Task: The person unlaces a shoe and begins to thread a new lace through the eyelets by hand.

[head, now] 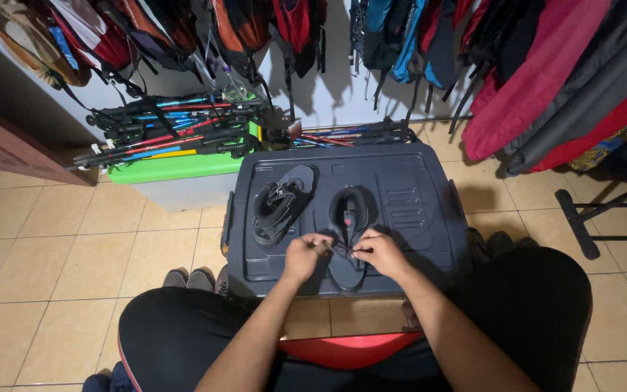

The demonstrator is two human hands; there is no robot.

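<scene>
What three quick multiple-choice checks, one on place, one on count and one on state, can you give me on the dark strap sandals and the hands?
1. Where do the two dark strap sandals lie?
A. on the tiled floor
B. on the dark grey plastic bin lid
C. on the green-lidded box

2. How many sandals are on that lid?
A. one
B. two
C. four

3. What are the hands doing?
A. both at the right sandal's front strap
B. both resting on the knees
C. lifting the left sandal

Answers: 1 B, both sandals lie on the dark grey plastic bin lid. 2 B, the left sandal and the right sandal. 3 A, the left hand and right hand meet at its strap.
</scene>
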